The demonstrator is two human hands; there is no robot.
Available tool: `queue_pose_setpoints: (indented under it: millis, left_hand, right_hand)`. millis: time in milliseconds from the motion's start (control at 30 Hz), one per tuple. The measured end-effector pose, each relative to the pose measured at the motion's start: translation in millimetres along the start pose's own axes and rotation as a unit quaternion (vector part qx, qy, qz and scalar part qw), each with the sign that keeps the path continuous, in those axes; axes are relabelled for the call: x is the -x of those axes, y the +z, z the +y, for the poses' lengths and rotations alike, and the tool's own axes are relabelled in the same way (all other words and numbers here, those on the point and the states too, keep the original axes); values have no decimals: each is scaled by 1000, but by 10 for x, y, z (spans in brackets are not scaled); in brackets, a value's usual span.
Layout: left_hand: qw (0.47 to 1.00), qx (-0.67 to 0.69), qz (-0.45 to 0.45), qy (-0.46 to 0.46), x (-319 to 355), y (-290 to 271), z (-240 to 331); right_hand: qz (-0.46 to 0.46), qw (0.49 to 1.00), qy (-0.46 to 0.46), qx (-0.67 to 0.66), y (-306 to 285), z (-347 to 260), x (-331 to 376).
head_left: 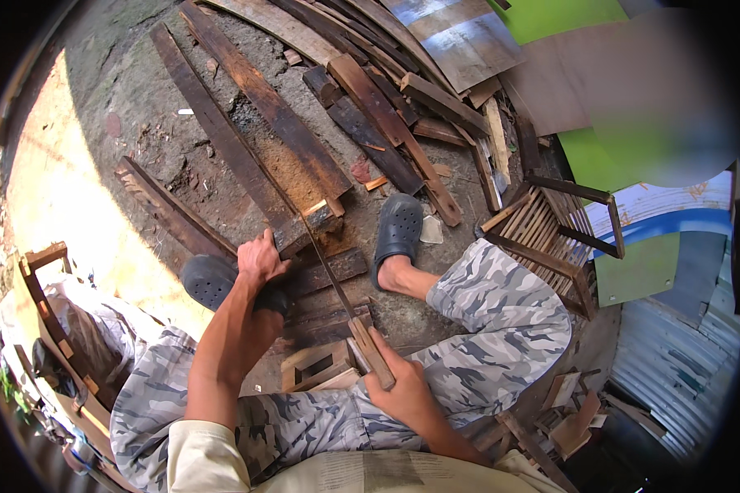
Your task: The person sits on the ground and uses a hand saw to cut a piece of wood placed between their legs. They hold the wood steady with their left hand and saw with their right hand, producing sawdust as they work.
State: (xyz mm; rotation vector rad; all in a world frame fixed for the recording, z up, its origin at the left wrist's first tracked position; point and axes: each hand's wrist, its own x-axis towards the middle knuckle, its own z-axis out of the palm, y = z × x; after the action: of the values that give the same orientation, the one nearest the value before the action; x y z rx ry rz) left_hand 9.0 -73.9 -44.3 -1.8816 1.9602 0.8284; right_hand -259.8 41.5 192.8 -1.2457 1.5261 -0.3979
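My right hand is closed around the wooden handle of a handsaw. Its long, narrow blade slants away up and left, lying against the near end of a long dark wooden plank. Beside that end, my left hand grips the plank's left edge, its fingers curled and partly hidden from view. Sawdust is heaped on the ground just right of the plank. Another long brown plank lies to its right. Shorter dark boards lie beneath the blade, between my feet.
A split plank rests left of my hands. Several boards are piled ahead to the right. A slatted wooden frame stands by my right knee, near corrugated metal sheets. My dark clogs flank the work.
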Motion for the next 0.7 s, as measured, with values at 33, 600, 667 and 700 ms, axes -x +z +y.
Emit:
queue_pose_setpoints:
  millis: [33,600,667,700]
  left_hand:
    - [1000,2,7,-3,-3,-2,13]
    - [1000,12,22,14,-16,134,176]
    - [999,22,15,19,-59,153,213]
    - [999,26,11,17,-48,120,157]
  right_hand:
    - [2,1000,-4,-8,-40,-60,37]
    - [36,996,3,81,268,240,-843]
    - [39,997,37,53,390,285,-1199]
    - [28,996,51,68,426,208,-1178]
